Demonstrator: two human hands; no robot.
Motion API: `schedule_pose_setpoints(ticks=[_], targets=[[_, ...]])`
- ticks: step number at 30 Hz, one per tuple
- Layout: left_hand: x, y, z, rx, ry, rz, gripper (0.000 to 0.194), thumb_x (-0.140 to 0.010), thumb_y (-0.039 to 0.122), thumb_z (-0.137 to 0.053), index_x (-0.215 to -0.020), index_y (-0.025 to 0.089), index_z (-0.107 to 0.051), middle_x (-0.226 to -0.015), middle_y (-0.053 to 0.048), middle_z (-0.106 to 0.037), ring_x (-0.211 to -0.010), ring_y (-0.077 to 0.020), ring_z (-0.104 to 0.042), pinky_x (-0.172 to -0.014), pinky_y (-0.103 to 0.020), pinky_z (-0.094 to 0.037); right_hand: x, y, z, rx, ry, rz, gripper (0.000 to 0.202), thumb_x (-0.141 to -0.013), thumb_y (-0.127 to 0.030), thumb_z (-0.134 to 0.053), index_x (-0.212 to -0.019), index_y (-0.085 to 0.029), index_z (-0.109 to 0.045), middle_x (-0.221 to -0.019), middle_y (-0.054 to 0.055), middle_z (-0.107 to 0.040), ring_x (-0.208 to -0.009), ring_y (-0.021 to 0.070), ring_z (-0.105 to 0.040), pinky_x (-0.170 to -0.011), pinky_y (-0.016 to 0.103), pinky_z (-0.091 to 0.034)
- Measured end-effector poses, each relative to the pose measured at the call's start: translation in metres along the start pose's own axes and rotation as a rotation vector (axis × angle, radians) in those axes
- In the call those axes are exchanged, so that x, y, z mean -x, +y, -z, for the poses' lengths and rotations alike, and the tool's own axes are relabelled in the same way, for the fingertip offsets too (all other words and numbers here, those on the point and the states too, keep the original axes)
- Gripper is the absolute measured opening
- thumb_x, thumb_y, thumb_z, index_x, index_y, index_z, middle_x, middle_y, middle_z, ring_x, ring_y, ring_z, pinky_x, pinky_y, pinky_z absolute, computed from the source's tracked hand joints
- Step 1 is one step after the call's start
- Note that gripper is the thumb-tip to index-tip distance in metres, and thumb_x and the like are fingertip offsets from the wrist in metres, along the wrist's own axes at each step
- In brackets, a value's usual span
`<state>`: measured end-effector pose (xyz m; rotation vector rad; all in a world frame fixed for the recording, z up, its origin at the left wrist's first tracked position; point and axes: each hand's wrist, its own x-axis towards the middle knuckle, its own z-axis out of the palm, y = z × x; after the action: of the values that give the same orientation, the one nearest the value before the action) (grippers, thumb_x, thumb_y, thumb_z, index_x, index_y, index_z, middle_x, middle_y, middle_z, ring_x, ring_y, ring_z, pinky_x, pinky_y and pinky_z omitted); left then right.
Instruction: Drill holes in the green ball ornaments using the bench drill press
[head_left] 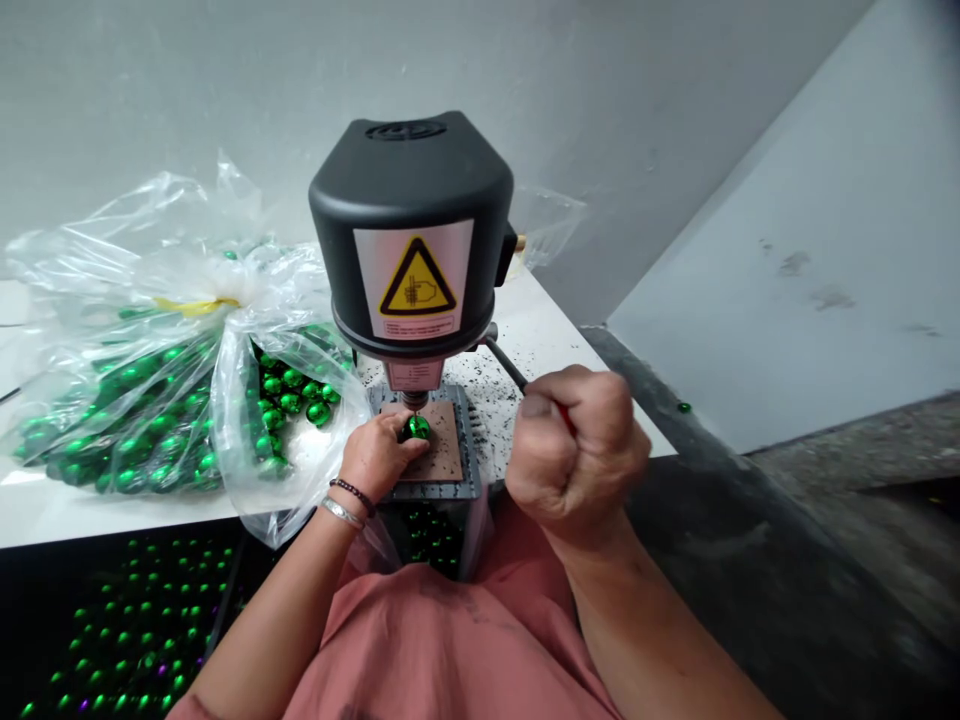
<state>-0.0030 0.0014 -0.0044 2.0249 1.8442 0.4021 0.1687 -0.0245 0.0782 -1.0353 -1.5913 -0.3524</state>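
A black drill press (412,200) with a yellow warning triangle stands in the middle of the head view. Under its chuck, a shiny green ball (418,428) rests on a brown board (447,450) on the metal base. My left hand (376,455), with two bracelets at the wrist, has thumb and fingers closed on the ball's left side, right by the drill bit. On the right, my right hand (574,440) is wrapped in a fist round the press's lever (506,362); its grip end is mostly hidden by the fingers.
An open plastic bag (247,430) spills green balls on the white table (45,515) at left, beside a tied bag (135,400) full of them. Dark shavings lie around the base. More green balls (127,620) sit below the table; one (684,407) is on the floor.
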Motion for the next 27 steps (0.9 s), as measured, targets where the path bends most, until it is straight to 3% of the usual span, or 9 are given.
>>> schedule_pose_setpoints(ticks=[10, 19, 23, 27], targets=[[0.001, 0.001, 0.000, 0.026, -0.010, 0.025, 0.024, -0.075, 0.038, -0.060, -0.095, 0.025, -0.067, -0.097, -0.004, -0.069, -0.098, -0.0205, -0.060, -0.084, -0.026, -0.041, 0.027, 0.009, -0.015, -0.117, 0.089, -0.016, 0.019, -0.071, -0.011, -0.043, -0.085, -0.023, -0.047, -0.066, 0.000, -0.045, -0.065, 0.0133, -0.048, -0.061, 0.030, -0.041], [0.002, 0.002, 0.000, 0.015, -0.002, 0.016, 0.028, -0.076, 0.039, -0.058, -0.098, 0.024, -0.066, -0.102, -0.006, -0.069, -0.094, -0.0217, -0.062, -0.079, -0.027, -0.042, 0.045, 0.013, -0.022, -0.215, 0.069, -0.010, 0.024, -0.072, -0.010, -0.042, -0.092, -0.023, -0.044, -0.073, 0.000, -0.047, -0.067, 0.0134, -0.050, -0.061, 0.031, -0.045], [0.002, 0.002, -0.002, 0.010, 0.029, 0.014, 0.032, -0.075, 0.038, -0.058, -0.102, 0.023, -0.066, -0.100, -0.007, -0.068, -0.088, -0.0219, -0.063, -0.075, -0.028, -0.043, 0.012, 0.007, -0.017, -0.203, 0.109, -0.051, 0.008, -0.080, -0.016, -0.040, -0.082, -0.022, -0.045, -0.068, -0.001, -0.047, -0.065, 0.0108, -0.049, -0.061, 0.027, -0.043], [0.015, 0.003, 0.008, 0.048, 0.068, 0.083, 0.035, -0.074, 0.038, -0.058, -0.101, 0.019, -0.067, -0.093, -0.009, -0.068, -0.084, -0.0214, -0.062, -0.072, -0.028, -0.042, -0.045, -0.001, -0.017, -0.132, 0.139, -0.143, 0.020, -0.086, -0.023, -0.037, -0.067, -0.019, -0.042, -0.060, -0.003, -0.041, -0.056, 0.0061, -0.040, -0.057, 0.023, -0.035]])
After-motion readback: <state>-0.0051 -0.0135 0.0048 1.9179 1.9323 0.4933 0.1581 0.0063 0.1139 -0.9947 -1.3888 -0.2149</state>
